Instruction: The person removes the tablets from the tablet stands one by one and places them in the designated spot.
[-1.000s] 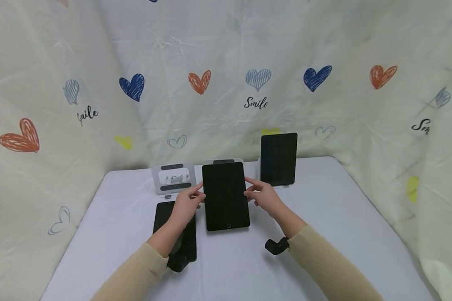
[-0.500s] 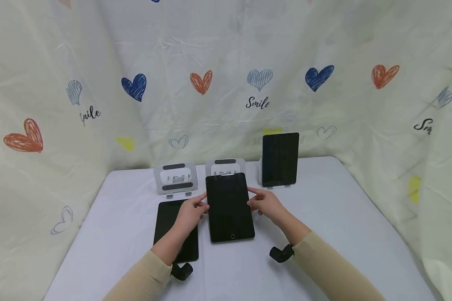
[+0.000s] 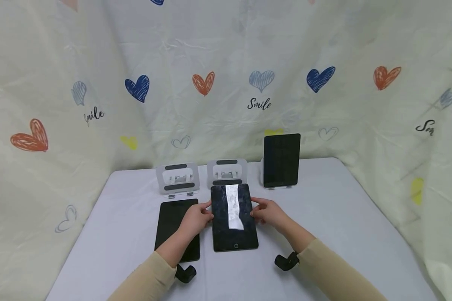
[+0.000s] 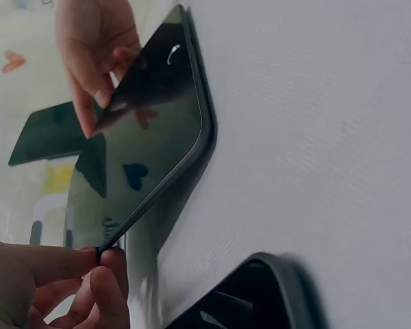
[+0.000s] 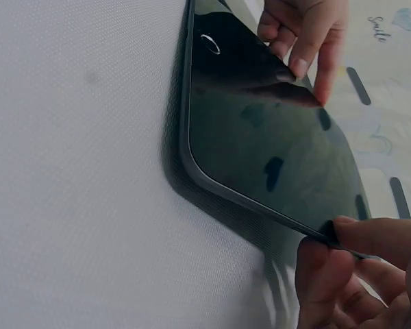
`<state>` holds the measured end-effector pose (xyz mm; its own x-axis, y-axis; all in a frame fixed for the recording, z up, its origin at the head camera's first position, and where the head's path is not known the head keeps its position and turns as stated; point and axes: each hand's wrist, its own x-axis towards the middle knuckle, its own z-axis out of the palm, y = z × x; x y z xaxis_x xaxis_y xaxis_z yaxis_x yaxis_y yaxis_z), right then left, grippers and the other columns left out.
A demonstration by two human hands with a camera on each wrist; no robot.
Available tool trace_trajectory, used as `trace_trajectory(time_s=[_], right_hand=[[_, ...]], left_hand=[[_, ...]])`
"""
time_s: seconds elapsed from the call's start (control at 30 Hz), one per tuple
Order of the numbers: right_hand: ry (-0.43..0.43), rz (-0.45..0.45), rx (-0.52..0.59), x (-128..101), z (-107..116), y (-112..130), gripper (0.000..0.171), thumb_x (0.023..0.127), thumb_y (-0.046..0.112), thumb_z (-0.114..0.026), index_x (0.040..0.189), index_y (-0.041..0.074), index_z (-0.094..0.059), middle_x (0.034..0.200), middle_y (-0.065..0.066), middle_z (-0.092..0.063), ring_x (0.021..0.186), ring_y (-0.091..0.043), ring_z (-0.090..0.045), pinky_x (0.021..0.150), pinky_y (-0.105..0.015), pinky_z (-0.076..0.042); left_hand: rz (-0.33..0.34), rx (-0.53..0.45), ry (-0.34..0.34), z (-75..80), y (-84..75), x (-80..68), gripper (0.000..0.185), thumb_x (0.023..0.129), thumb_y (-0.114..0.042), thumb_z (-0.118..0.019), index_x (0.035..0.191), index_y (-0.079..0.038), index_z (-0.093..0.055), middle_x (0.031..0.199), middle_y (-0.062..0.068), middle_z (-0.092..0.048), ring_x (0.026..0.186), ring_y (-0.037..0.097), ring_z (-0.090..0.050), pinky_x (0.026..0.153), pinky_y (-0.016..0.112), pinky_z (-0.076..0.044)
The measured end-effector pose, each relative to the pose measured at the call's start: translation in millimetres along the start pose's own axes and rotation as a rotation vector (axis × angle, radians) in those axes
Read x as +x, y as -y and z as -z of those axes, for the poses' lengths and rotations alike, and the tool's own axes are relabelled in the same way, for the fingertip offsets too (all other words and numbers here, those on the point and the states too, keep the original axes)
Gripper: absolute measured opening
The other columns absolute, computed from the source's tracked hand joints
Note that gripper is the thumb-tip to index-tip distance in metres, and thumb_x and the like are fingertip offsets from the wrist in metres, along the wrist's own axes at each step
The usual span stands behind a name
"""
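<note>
Middle tablet (image 3: 234,218): the dark slab I have in both hands, low over the table, its far end just in front of the middle stand. The home-button end points toward me and sits lowest; my wrist views show the far end raised a little off the cloth.
Table (image 3: 342,217): white-covered, under the middle tablet and everything else I name.
Backdrop (image 3: 98,62): cream sheet with hearts and "Smile" lettering, rising behind and to both sides of the middle tablet.
Propped tablet (image 3: 281,160): upright on a stand, behind and to the right of the middle tablet, well apart from it.
Flat tablet (image 3: 173,221): lies on the table just left of the middle tablet; my left forearm crosses its near part.
Left stand (image 3: 177,179): pale with dark pads, behind and to the left of the middle tablet.
Middle stand (image 3: 227,172): same kind, straight behind the middle tablet.
Left hand (image 3: 195,219): I pinch the middle tablet's left edge, thumb on top and fingers curled beneath.
Right hand (image 3: 270,212): I pinch its right edge the same way, fingers narrow around the rim.
</note>
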<state>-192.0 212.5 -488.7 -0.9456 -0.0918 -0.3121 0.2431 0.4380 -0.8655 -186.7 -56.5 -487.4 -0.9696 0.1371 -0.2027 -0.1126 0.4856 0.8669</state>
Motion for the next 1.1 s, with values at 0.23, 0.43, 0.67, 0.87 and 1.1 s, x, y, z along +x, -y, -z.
trace_trajectory(time_s=[0.23,0.43,0.67,0.87,1.1], right_hand=[[0.043,-0.021,-0.051,1,-1,-4,0.061,0.088,0.003,-0.070,0.146,0.007,-0.049,0.088,-0.008,-0.063,0.073,-0.020,-0.059,0.061,-0.030,-0.050],[0.057,-0.033,-0.087,-2,1,-2,0.061,0.087,0.003,-0.071,0.144,0.004,-0.050,0.087,-0.008,-0.063,0.072,-0.020,-0.058,0.060,-0.030,-0.050],[0.092,-0.009,-0.116,-8,0,1,0.060,0.086,0.001,-0.070,0.143,0.000,-0.051,0.081,-0.007,-0.064,0.068,-0.019,-0.060,0.059,-0.030,-0.050],[0.081,-0.010,-0.149,-6,-4,3,0.061,0.084,-0.001,-0.071,0.142,0.000,-0.052,0.077,-0.007,-0.063,0.063,-0.018,-0.060,0.057,-0.029,-0.051],[0.070,-0.056,-0.210,-1,-9,7,0.062,0.083,0.001,-0.074,0.141,0.001,-0.053,0.073,-0.008,-0.064,0.055,-0.016,-0.059,0.055,-0.028,-0.051]], left_hand=[[0.055,0.068,0.061,-3.5,1.4,-1.8,0.055,0.092,-0.005,-0.067,0.144,-0.004,-0.051,0.076,0.005,-0.064,0.062,0.017,-0.061,0.053,0.029,-0.049],[0.074,0.217,0.101,-3.7,0.4,-1.8,0.059,0.091,-0.012,-0.070,0.146,-0.008,-0.050,0.064,0.005,-0.063,0.053,0.017,-0.057,0.052,0.031,-0.046],[0.093,0.410,0.146,-2.7,0.6,0.0,0.059,0.088,-0.019,-0.074,0.143,-0.009,-0.054,0.055,0.004,-0.060,0.049,0.016,-0.057,0.056,0.033,-0.045],[0.100,0.469,0.163,-2.5,0.5,2.6,0.057,0.088,-0.020,-0.074,0.141,-0.010,-0.056,0.057,0.003,-0.061,0.051,0.016,-0.059,0.060,0.034,-0.043],[0.109,0.501,0.164,2.1,-8.5,-0.6,0.055,0.089,-0.018,-0.073,0.140,-0.009,-0.057,0.059,0.003,-0.061,0.051,0.018,-0.059,0.061,0.034,-0.043]])
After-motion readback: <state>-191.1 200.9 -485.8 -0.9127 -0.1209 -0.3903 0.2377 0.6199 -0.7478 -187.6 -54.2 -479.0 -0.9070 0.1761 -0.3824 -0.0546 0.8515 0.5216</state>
